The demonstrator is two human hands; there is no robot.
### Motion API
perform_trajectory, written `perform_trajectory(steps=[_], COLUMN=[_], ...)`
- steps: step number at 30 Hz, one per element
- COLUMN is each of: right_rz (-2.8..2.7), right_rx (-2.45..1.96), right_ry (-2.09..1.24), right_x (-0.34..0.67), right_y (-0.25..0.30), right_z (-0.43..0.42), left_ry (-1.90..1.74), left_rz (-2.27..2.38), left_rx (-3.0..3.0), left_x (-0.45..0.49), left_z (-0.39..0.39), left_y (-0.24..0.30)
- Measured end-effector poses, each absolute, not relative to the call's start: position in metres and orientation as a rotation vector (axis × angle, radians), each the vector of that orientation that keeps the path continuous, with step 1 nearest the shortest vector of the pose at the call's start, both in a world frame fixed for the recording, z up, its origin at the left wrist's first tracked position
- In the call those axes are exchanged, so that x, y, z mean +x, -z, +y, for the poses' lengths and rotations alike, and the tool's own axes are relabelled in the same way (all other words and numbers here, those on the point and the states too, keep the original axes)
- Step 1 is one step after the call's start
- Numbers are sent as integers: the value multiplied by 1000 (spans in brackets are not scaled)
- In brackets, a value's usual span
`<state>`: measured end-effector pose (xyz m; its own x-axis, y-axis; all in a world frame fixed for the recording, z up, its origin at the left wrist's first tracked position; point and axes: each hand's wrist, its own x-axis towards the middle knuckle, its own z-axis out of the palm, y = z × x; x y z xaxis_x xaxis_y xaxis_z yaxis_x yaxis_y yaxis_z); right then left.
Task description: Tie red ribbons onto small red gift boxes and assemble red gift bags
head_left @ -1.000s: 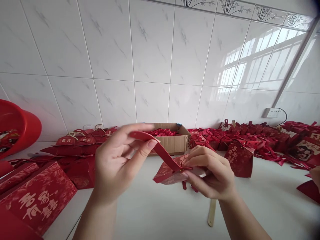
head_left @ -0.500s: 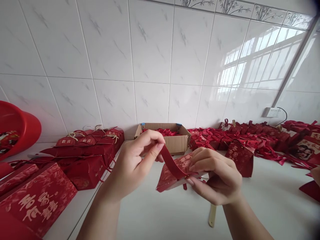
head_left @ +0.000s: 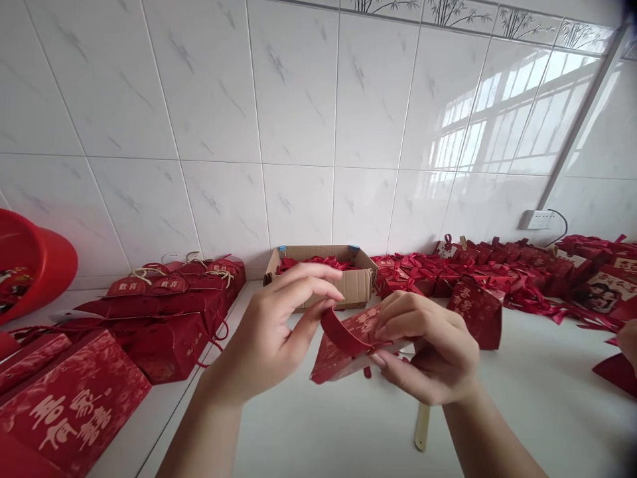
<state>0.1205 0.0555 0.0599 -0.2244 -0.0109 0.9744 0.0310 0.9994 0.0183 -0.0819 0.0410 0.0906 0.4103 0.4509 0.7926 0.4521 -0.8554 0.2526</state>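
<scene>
In the middle of the head view, a small red gift box (head_left: 328, 358) with pale lettering is tilted above the table. My right hand (head_left: 430, 348) is closed around its right end, thumb underneath and fingers on top. A red strap (head_left: 343, 335) curves up from the box near my right thumb. At the strap's upper end, my left hand (head_left: 279, 332) pinches it between thumb and a finger, while the other fingers stretch out above. Part of the box is hidden behind my right fingers.
A cardboard box (head_left: 343, 287) with red ribbons stands by the tiled wall. Red gift bags (head_left: 74, 405) and a red bucket (head_left: 54, 265) are on the left. On the right stands another red box (head_left: 476, 315). A pale stick (head_left: 422, 428) lies below my right hand. Another person's hand (head_left: 630, 345) shows far right.
My left hand's upper fingers have straightened and spread from a tighter curl. The strap bends in a rounder, lower curve. My right hand keeps its hold on the box.
</scene>
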Motion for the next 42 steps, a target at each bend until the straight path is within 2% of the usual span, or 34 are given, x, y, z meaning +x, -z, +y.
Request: perform_trajectory(steps=[13, 20, 28, 42], right_rz=[-1767, -1794, -1804, -1789], right_rx=[-20, -3, -20, 1], right_ry=[44, 49, 24, -33], right_x=[127, 124, 121, 121], right_y=[-61, -61, -57, -53], right_z=[60, 57, 57, 57], left_ry=[1475, 1667, 1916, 1917], left_rz=[-1001, -896, -847, -660], left_rx=[-2810, -2771, -3078, -3074], left_x=[-84, -80, -73, -73], left_z=[36, 38, 27, 20], left_y=[-92, -91, -86, -85])
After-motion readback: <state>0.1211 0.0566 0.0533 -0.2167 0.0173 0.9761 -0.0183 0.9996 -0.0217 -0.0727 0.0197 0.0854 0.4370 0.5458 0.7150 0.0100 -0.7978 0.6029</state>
